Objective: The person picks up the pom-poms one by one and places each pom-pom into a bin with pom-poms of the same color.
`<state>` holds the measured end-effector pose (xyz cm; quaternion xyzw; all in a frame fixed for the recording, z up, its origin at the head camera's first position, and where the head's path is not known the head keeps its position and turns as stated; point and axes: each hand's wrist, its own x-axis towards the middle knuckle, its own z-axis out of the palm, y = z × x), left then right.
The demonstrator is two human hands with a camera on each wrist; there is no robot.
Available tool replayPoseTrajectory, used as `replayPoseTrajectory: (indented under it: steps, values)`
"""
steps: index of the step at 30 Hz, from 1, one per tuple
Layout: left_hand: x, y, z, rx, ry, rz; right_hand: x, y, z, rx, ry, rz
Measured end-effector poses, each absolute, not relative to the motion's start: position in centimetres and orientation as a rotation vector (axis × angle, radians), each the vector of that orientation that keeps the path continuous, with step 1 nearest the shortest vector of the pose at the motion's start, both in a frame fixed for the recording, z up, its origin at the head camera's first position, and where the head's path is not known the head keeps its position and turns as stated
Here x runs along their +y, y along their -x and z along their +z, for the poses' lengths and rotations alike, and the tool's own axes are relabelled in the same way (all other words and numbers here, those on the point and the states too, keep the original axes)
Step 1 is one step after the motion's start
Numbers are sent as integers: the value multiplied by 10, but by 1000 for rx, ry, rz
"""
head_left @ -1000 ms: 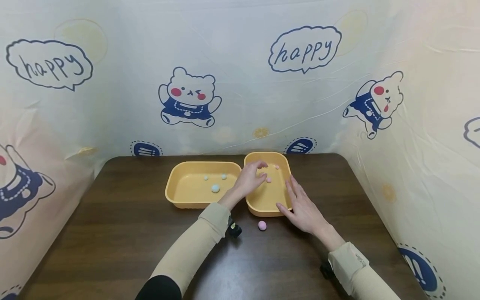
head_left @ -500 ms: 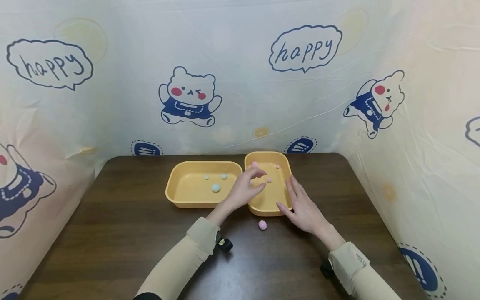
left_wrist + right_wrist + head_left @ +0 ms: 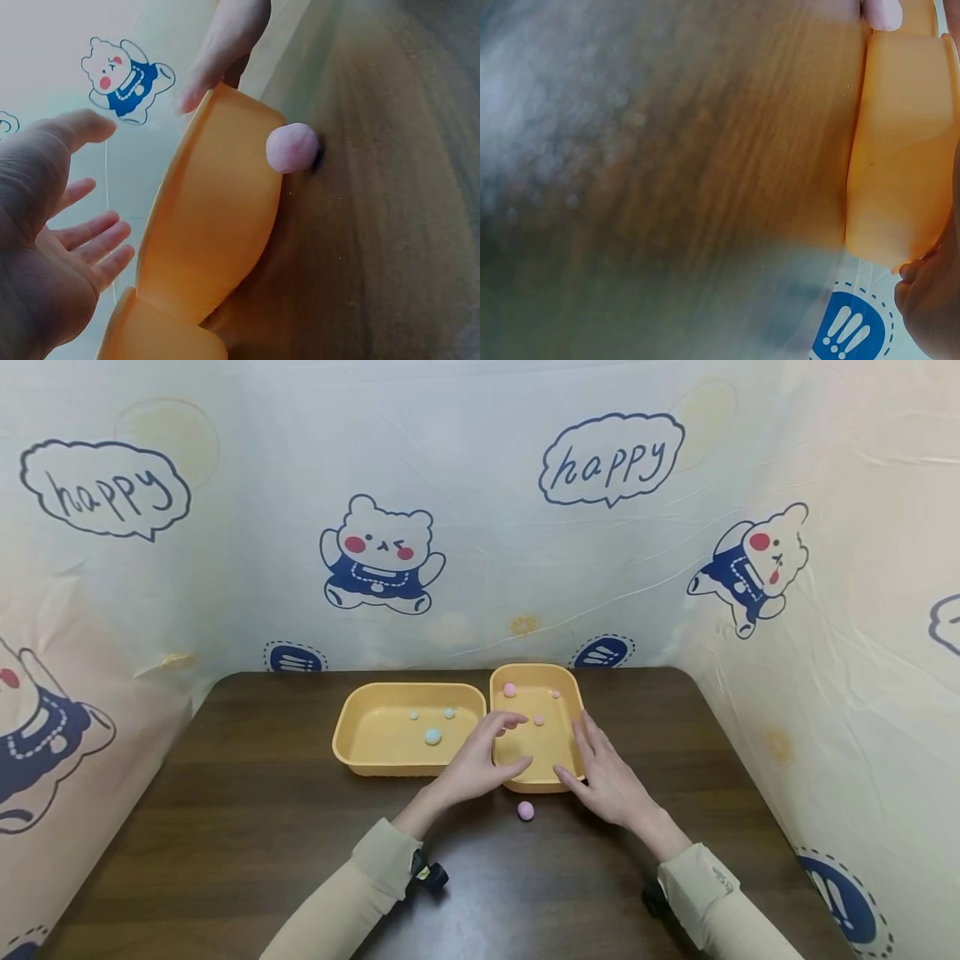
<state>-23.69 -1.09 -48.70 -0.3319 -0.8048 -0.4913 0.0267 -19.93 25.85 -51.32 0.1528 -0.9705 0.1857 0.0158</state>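
My left hand [image 3: 477, 762] hovers over the near left edge of the right yellow tray [image 3: 551, 752], thumb and fingers spread apart, holding nothing. Against that tray's right side rests my right hand [image 3: 609, 777], its fingers straight along the rim. Inside the tray lie a larger pink ball [image 3: 510, 690] at the far left and two smaller pink balls, one of them the middle ball [image 3: 538, 721]. Another pink ball [image 3: 526, 811] sits on the table just in front of the tray; the left wrist view shows this loose pink ball [image 3: 292, 148] close to the tray's end wall.
Left of it stands a second yellow tray [image 3: 360, 760], set crosswise, with a larger pale green ball [image 3: 432, 737] and two smaller ones. Both trays stand on a dark wooden table [image 3: 225, 827]. A printed curtain [image 3: 480, 527] surrounds the table's back and sides.
My left hand has drawn back from the tray's far left corner toward me and opened wider, leaving the larger pink ball there in plain view. The right hand stays where it was.
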Motion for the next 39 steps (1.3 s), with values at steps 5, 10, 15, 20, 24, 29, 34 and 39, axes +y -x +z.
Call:
replayPoseTrajectory:
  steps: [5, 10, 15, 20, 24, 29, 34, 39]
  values:
    - [-16, 227, -486, -2508, 1061, -1484, 258, 199, -513, -3021, -468, 582]
    - [-23, 216, -486, -2477, 1068, -1535, 258, 199, -513, -3014, -469, 583]
    - [-30, 204, -490, -2412, 1012, -1554, 257, 199, -512, -3024, -464, 583]
    - [-35, 195, -495, -2325, 991, -1587, 257, 198, -512, -3023, -461, 581]
    - [-39, 190, -497, -2294, 987, -1611, 257, 199, -513, -3022, -453, 575]
    - [-43, 186, -499, -2314, 1000, -1632, 257, 199, -513, -3042, -442, 588]
    - [-45, 182, -501, -2349, 988, -1652, 257, 199, -513, -3041, -440, 590]
    - [-45, 178, -507, -2382, 979, -1661, 257, 199, -513, -3032, -451, 576]
